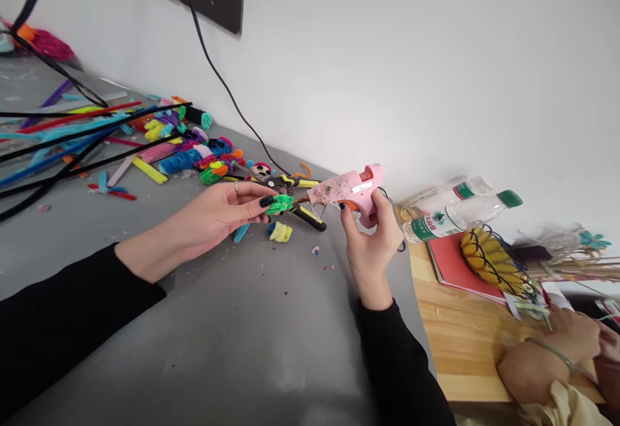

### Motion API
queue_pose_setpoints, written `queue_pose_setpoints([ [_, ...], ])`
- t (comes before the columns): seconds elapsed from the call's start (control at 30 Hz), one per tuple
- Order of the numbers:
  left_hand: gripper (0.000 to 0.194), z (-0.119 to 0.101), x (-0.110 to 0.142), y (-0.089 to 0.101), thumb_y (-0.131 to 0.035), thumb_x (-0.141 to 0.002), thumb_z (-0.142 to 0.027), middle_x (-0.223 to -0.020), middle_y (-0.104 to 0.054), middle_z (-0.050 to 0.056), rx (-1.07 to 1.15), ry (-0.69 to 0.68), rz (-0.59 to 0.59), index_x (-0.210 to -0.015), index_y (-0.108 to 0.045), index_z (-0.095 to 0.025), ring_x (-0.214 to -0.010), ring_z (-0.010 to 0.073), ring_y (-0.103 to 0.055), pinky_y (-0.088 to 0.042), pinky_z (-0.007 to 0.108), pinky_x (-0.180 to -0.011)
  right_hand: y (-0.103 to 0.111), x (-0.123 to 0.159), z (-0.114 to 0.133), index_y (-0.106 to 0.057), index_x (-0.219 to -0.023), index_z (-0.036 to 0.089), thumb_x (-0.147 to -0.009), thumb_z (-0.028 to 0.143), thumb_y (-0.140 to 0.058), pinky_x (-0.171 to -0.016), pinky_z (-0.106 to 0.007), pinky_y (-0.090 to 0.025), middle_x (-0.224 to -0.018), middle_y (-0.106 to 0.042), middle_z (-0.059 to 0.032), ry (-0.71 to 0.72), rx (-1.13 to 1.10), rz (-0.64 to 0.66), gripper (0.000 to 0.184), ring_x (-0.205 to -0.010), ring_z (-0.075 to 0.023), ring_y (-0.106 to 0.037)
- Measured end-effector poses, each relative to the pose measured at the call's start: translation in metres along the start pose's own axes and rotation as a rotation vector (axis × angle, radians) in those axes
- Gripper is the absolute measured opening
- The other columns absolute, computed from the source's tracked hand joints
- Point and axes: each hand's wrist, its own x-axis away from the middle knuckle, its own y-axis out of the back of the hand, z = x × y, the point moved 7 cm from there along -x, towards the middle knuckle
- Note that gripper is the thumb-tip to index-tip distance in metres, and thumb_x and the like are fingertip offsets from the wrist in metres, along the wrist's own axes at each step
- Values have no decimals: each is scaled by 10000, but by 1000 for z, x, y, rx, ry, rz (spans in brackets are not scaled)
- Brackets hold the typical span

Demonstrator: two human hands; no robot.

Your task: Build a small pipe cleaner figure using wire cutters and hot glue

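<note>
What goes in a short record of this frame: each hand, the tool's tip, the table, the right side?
Left hand: pinching a green fuzzy piece
Right hand: gripping a pink glue gun
Nozzle: pointed at the green piece, contact unclear
Grey table: yellow fuzzy piece, pliers, colourful pipe cleaners
Right side: green-capped bottle, another person's hand

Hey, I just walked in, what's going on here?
A person's left grip pinches a green piece, while the right grip holds a pink glue gun. Its nozzle is right by the piece; I can't tell whether they touch. Pliers lie just beyond on the gray table. Off to the right is another person's hand.
</note>
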Motion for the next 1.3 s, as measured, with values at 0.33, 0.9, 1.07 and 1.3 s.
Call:
queue_pose_setpoints([
  [0.33,216,1,-1,-1,-903,-724,-307,-955,-808,30,24,11,3,-885,-787,-223,-814,175,-701,-612,332,-849,2,0,9,-678,-1177,175,-977,345,-636,-581,-289,-412,-735,-563,19,73,-21,-10,267,-611,-140,-473],
  [0.9,467,12,-9,2,-1045,-464,-344,-868,-788,17,124,59,-14,-846,-819,-198,-740,133,-695,-581,237,-723,2,-1,15,-688,-1171,159,-1001,306,-638,-561,-262,-385,-708,-517,37,141,-34,3,230,-602,-125,-450],
  [1.07,460,12,-8,2,-1042,-477,-342,-851,-787,14,115,62,-17,-857,-824,-200,-720,134,-696,-581,237,-698,2,-1,14,-692,-1165,160,-1000,308,-646,-560,-260,-386,-707,-515,38,132,-44,12,226,-598,-123,-449],
  [1.3,487,9,-6,0,-1059,-423,-354,-819,-778,3,127,82,-23,-821,-826,-198,-706,130,-695,-581,228,-682,1,1,8,-689,-1182,170,-1013,370,-623,-572,-272,-405,-705,-512,34,75,-15,7,270,-603,-128,-443],
])
